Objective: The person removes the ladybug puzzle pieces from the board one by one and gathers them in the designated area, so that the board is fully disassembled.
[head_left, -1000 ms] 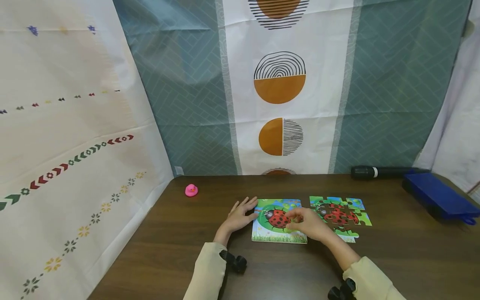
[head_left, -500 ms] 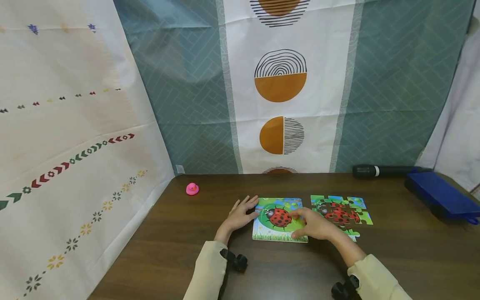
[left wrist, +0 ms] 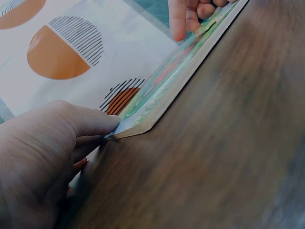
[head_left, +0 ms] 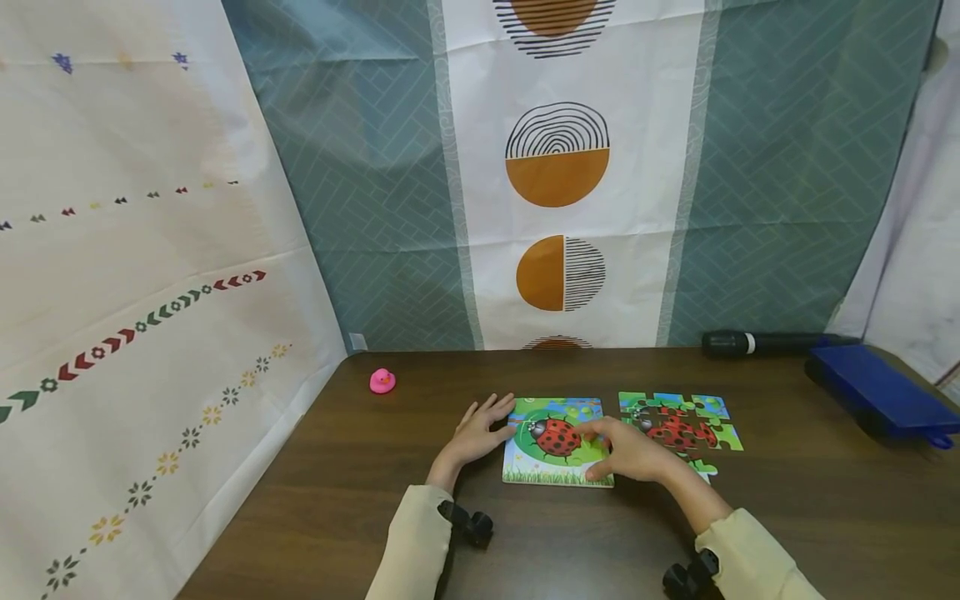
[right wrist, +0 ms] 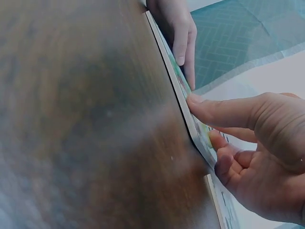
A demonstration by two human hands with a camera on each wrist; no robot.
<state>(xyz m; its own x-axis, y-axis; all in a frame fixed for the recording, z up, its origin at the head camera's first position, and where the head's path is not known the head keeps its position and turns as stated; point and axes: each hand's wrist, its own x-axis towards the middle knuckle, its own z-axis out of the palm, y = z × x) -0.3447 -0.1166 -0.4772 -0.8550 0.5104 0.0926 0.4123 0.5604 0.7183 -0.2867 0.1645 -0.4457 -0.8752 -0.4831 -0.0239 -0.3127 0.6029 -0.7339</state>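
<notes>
A ladybug jigsaw puzzle [head_left: 555, 450] lies flat on the brown table, its red ladybug picture looking whole where it shows. My left hand [head_left: 474, 435] rests at its left edge, fingers extended and the thumb touching the border, as the left wrist view also shows. Across the right side of the board is my right hand [head_left: 633, 450]; its thumb [right wrist: 219, 109] and fingers are spread over the surface, with no loose piece visible between them. To the right, several loosely arranged puzzle pieces [head_left: 678, 429] form a second ladybug picture with gaps, partly hidden by the right hand.
A pink rubber duck [head_left: 382, 381] sits at the back left of the table [head_left: 360, 500]. At the back right lie a black flashlight-like cylinder [head_left: 772, 344] and a blue dustpan-like object [head_left: 885, 392]. Patterned cloth [head_left: 390, 208] hangs behind the table.
My right thumb has moved away from the fingers and down toward the board's lower right corner, spreading the hand. The left hand stays in place.
</notes>
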